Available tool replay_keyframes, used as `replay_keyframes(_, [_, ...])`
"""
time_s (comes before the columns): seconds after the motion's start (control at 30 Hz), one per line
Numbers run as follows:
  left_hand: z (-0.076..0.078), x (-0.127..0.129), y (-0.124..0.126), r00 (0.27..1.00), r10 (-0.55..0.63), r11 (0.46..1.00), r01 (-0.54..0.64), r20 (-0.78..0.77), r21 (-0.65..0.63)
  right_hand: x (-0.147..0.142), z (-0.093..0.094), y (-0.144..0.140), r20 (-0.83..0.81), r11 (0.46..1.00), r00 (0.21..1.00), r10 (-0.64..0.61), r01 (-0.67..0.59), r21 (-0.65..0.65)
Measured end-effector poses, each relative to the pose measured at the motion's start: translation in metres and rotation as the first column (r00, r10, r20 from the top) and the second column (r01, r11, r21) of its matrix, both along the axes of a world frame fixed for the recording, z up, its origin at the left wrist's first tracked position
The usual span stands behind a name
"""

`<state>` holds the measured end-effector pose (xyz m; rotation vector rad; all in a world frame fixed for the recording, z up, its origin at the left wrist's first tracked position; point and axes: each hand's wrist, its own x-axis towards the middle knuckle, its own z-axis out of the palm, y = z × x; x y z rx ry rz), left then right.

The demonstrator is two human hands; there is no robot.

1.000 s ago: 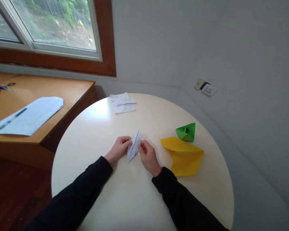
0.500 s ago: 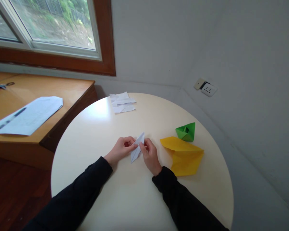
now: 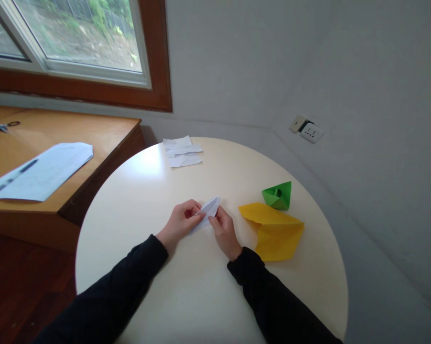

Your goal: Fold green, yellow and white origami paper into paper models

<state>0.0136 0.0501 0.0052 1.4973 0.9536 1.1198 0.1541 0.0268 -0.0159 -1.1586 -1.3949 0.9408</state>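
Resting between both hands point(image 3: 201, 224): folded white paper point(image 3: 209, 209)

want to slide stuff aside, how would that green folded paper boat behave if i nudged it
The green paper boat looks very light, so it would probably skid easily on the smooth round table. It stands up on a narrow folded base, so a nudge near the top may tip it. Being thin paper, it would likely crumple if squeezed.

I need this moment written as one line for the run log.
left hand: pinches white folded paper | right hand: pinches same paper | on round table: yellow folded paper, green paper boat
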Motion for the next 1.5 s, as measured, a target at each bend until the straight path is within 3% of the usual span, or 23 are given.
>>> replay_keyframes(0.13, [0.002, -0.002, 0.002, 0.997, 0.044, 0.999, -0.042, 0.058, -0.022, -0.001, -0.003, 0.002, 0.006, 0.999, 1.0, 0.023, -0.022, -0.025])
replay_keyframes(0.33, [-0.002, -0.004, 0.007, 0.98, 0.015, 0.987, 0.017, 0.197, -0.16, -0.001, -0.009, 0.004, -0.056, 0.999, 0.998, 0.013, -0.015, -0.034])
replay_keyframes(0.5, [-0.007, -0.004, 0.009, 0.947, 0.087, 0.963, 0.001, 0.311, -0.271, -0.001, -0.009, 0.004, -0.054, 1.0, 0.999, 0.009, -0.01, -0.019])
replay_keyframes(0.67, [-0.007, -0.004, 0.009, 0.918, 0.117, 0.96, -0.007, 0.378, -0.281, -0.001, -0.007, 0.004, -0.048, 1.0, 0.999, 0.009, -0.009, -0.015])
replay_keyframes(0.9, [-0.004, -0.005, 0.01, 0.913, 0.126, 0.959, -0.013, 0.388, -0.283, -0.001, -0.006, 0.003, -0.019, 1.0, 1.0, 0.011, -0.011, -0.02])
replay_keyframes(1.13, [-0.001, -0.006, 0.007, 0.907, 0.005, 0.917, 0.163, 0.42, -0.364, -0.001, -0.005, 0.002, -0.002, 1.0, 1.0, 0.024, -0.024, -0.012])
replay_keyframes(1.5, [-0.003, -0.008, 0.012, 0.922, 0.055, 0.947, 0.073, 0.383, -0.314, 0.0, -0.007, 0.002, -0.046, 1.0, 0.999, 0.0, -0.001, -0.018])
